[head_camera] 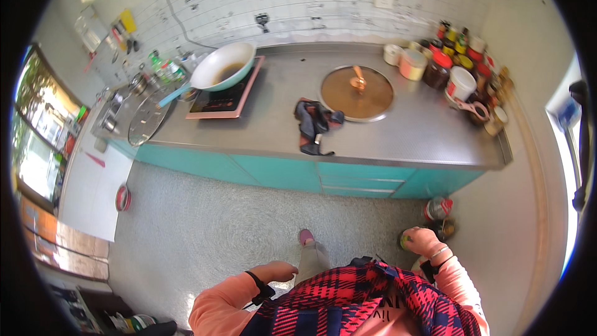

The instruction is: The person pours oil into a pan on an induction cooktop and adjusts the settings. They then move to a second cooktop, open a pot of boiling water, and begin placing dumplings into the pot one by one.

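Observation:
My left hand (280, 271) hangs in front of my body, beside my leg in grey trousers (313, 256). I see nothing in it, but the inside of its fingers is hidden. My right hand (423, 241) is low on the right, bent at the wrist. A green object (404, 240) shows at its fingertips; whether I grip it or it stands on the floor behind them, I cannot tell. Just beyond that hand are a clear plastic bottle with red parts (438, 208) and a dark container (447, 227) on the floor by the wall.
Ahead runs a steel countertop (275, 102) over turquoise cabinets (275, 173). On it are a blue-handled wok (224, 67) on an induction cooker (219, 100), a glass lid (148, 119), a dark cloth (315, 123), a round lid (358, 95) and several jars (437, 69).

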Demonstrator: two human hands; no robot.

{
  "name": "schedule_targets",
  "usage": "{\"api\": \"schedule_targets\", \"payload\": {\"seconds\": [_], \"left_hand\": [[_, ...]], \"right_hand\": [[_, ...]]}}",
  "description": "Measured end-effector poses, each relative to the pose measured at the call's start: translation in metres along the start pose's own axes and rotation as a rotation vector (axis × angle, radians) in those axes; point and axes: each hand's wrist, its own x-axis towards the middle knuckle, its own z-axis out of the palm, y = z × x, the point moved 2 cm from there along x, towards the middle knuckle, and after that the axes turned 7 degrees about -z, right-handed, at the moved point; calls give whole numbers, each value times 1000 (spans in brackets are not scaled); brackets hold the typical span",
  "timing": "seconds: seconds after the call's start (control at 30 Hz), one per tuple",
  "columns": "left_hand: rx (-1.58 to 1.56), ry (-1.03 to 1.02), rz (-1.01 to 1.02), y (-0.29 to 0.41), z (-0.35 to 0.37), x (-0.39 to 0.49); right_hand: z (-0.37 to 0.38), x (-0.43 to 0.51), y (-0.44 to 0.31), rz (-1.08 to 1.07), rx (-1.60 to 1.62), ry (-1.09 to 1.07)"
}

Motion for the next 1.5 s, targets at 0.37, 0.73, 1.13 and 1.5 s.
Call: {"api": "schedule_targets", "payload": {"seconds": [0.37,0.73,1.13,1.5], "left_hand": [[-189,334,-215,-157,-86,-5],[-376,330,-408,-157,-123,-23],[-538,389,-472,-128,-178,-2],[-552,328,-460,-177,-153,-20]], "right_hand": [[-162,290,-145,-238,-148,334],[-265,405,-50,88,-378,576],[-193,411,-124,-505,-354,-137],[-179,505,-151,-319,-216,51]]}}
